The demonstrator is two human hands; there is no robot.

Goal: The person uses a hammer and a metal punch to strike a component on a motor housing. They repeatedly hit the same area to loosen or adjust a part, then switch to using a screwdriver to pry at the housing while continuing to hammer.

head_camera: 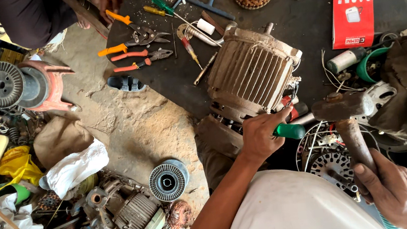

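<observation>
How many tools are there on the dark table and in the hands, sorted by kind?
Pliers or snips with orange handles: 2
Screwdrivers lying on the table: 3
Green-handled tool in the left hand: 1
Hammer in the right hand: 1
Total: 7

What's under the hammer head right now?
Under the hammer head sits the green-handled tool's metal end, held by the left hand beside the ribbed motor. The contact point itself is covered.
</observation>
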